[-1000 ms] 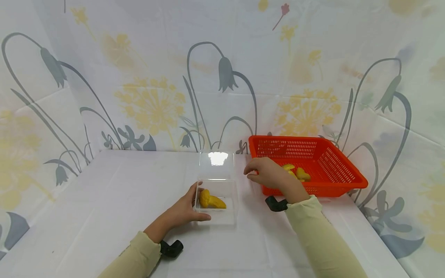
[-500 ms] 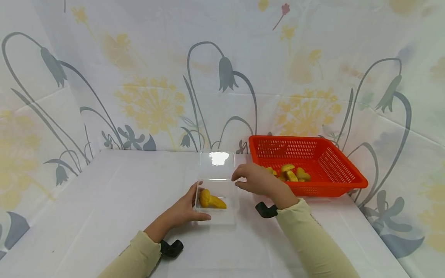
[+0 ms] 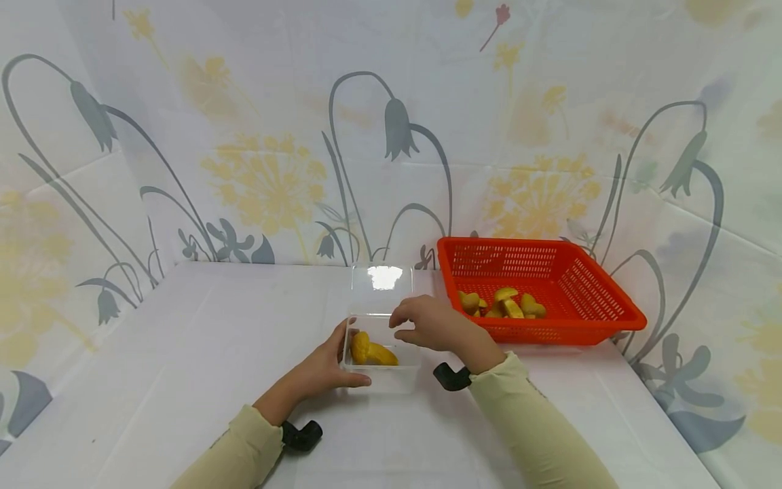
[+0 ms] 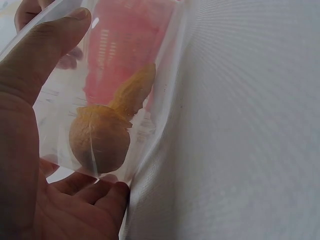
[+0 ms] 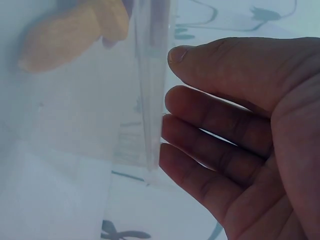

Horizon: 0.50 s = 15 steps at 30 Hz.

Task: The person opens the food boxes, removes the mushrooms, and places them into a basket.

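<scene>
A clear plastic box [image 3: 391, 382] stands mid-table with its lid [image 3: 381, 291] swung back. Inside lies one yellow mushroom [image 3: 373, 352], its cap toward the left; the left wrist view shows the same mushroom [image 4: 102, 137] through the clear wall. My left hand [image 3: 320, 367] grips the box from the left, thumb along the front and fingers around the side. Beside the box's right wall hovers my right hand [image 3: 440, 327], fingers loosely bent. In the right wrist view that hand [image 5: 240, 130] holds nothing, its fingertips close to the box wall; whether they touch it I cannot tell.
To the right at the back sits a red perforated plastic basket [image 3: 568, 331], with several yellow mushrooms [image 3: 512, 309] in its left part. White cloth [image 3: 183, 380] covers the table, and a flower-printed curtain [image 3: 391, 54] hangs behind it.
My right hand has moved left and slightly down, from the basket's left end to the box's right side, uncovering more mushrooms in the basket. My left hand and the box have stayed put.
</scene>
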### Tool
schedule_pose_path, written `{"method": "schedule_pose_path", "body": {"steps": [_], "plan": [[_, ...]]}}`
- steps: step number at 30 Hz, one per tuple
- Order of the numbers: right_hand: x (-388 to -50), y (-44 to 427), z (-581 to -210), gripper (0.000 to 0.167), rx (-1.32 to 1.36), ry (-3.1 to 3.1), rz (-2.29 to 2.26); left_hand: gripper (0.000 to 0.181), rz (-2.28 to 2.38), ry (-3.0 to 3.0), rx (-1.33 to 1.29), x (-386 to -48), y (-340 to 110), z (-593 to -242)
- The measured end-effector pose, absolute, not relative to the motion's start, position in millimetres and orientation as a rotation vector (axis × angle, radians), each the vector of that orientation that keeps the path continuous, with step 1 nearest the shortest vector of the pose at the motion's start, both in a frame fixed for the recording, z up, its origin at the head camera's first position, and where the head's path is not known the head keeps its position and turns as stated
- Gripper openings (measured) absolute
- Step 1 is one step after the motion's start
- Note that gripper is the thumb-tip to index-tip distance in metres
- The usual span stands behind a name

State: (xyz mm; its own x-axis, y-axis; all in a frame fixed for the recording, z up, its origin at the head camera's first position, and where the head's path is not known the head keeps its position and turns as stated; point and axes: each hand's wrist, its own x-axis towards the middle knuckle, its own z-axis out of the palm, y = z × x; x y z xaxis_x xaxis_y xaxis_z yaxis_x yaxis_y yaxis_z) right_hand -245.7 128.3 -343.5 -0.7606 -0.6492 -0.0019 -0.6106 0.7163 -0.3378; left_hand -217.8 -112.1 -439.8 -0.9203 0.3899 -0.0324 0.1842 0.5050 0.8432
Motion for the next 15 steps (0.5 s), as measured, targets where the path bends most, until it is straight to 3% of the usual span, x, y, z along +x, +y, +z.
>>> {"method": "schedule_pose_path", "body": {"steps": [15], "plan": [[-248,107,-356,0.032,-0.958,2.720,-0.411,0.115,1.383,2.524,0.481,-216,-111,-438]]}}
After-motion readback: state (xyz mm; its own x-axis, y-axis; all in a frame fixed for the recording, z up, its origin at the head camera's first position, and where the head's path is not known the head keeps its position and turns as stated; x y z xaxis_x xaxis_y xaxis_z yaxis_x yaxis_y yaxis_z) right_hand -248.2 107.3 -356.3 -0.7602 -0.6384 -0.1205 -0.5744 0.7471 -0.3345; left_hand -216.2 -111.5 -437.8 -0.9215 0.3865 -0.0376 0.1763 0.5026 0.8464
